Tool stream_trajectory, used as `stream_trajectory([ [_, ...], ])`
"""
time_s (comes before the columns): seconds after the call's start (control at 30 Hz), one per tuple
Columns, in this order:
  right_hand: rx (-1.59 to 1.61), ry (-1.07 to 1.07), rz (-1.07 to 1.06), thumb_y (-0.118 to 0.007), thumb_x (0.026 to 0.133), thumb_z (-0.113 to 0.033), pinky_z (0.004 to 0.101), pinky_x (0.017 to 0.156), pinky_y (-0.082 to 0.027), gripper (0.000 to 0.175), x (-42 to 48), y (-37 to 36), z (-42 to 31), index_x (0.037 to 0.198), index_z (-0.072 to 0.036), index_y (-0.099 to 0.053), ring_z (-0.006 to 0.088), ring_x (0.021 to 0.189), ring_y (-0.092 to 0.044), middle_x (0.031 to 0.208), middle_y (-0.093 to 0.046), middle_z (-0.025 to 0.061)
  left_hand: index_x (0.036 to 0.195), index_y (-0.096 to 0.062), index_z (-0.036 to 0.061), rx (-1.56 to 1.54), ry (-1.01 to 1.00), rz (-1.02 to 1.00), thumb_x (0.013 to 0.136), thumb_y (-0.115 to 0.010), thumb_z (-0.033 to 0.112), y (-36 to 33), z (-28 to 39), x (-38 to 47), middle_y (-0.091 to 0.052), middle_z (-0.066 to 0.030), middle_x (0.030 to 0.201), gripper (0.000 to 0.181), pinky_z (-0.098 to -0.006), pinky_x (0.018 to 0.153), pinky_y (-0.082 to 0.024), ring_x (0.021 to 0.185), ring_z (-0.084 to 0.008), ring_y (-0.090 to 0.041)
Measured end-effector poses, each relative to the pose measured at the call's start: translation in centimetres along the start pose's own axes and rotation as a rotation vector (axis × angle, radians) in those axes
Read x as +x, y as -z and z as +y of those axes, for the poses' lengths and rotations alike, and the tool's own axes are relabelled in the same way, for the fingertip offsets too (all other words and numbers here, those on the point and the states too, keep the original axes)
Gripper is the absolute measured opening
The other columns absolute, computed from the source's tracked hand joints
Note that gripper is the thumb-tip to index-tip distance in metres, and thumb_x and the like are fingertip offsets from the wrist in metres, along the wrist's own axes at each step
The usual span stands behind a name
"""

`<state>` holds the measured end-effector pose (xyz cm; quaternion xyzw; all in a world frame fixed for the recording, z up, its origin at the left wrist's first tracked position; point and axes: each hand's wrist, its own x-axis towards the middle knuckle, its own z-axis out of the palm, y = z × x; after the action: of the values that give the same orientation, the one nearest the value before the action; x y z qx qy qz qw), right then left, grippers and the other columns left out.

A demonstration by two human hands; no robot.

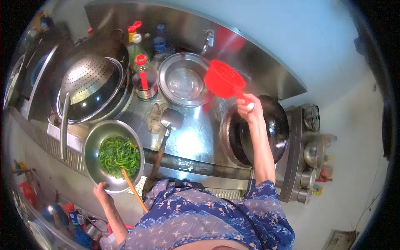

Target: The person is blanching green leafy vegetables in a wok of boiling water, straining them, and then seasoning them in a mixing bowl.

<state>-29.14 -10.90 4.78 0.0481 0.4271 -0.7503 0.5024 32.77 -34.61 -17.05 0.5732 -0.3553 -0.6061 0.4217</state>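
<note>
My left hand grips the near rim of a stainless steel bowl. Chopped leafy greens fill its bottom, and a pair of wooden chopsticks leans out over the rim towards me. My right hand is closed around the handle of a red plastic water ladle, held out near the faucet. The ladle overlaps the right rim of a metal basin that appears to contain clear liquid. What the ladle holds cannot be seen.
A perforated strainer ladle rests over a wok at left. Several bottles stand behind a jar. A wok spatula lies beside a crumpled cloth on the steel counter. Another dark wok sits under my right forearm.
</note>
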Motion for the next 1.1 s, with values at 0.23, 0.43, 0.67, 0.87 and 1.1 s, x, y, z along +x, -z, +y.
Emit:
stream_trajectory([
  [0.23,-0.441,0.1,0.138,-0.062,0.08,-0.006,0.0254,0.039,-0.037,0.051,2.7,-2.1,3.4,0.128,-0.007,-0.044,0.0136,0.045,-0.051,0.07,-0.059,0.008,0.085,-0.058,-0.0014,0.005,0.013,0.032,0.071,-0.061,0.006,-1.3,1.0,-1.5,-0.058,-0.0041,0.077,0.016,-0.0285,0.066,-0.044,0.068,-0.0149,-0.054],
  [0.43,-0.642,0.17,0.173,-0.064,0.076,-0.004,0.028,0.039,-0.041,0.067,7.4,-3.9,7.5,0.138,0.001,-0.042,0.0144,0.044,-0.052,0.066,-0.058,0.0058,0.086,-0.055,-0.003,-0.011,0.062,-0.023,0.069,-0.063,0.006,-2.3,1.0,-2.3,-0.058,-0.0046,0.078,0.021,-0.0294,0.067,-0.046,0.069,-0.0152,-0.055],
  [0.67,-1.939,0.482,0.337,-0.057,0.077,-0.024,0.0462,0.066,-0.054,0.072,14.1,-1.1,12.2,0.144,-0.008,-0.037,0.0395,0.068,-0.068,0.089,-0.068,0.0245,0.083,-0.062,-0.0045,0.091,0.043,0.017,0.069,-0.063,0.012,-3.7,-1.0,-1.6,-0.059,-0.0053,0.074,0.022,-0.0325,0.062,-0.045,0.064,-0.017,-0.053],
  [0.87,-1.237,0.19,0.19,-0.06,0.076,-0.008,0.0361,0.046,-0.047,0.078,16.7,-4.6,16.8,0.146,-0.002,-0.029,0.0218,0.051,-0.058,0.074,-0.062,0.0132,0.082,-0.065,-0.0026,-0.05,0.155,-0.033,0.07,-0.06,0.008,-5.7,1.1,-4.5,-0.06,-0.0024,0.074,0.016,-0.0281,0.061,-0.039,0.064,-0.0126,-0.052],
  [1.1,-0.022,-0.243,0.018,-0.059,0.084,-0.003,0.0224,0.037,-0.037,0.019,19.4,-2.2,13.7,0.099,-0.006,-0.048,0.0135,0.047,-0.048,0.071,-0.055,0.0107,0.079,-0.064,-0.0024,-0.077,0.233,0.07,0.07,-0.059,0.004,-5.0,0.2,-6.1,-0.06,-0.0026,0.071,0.012,-0.0281,0.062,-0.041,0.064,-0.0128,-0.054],
])
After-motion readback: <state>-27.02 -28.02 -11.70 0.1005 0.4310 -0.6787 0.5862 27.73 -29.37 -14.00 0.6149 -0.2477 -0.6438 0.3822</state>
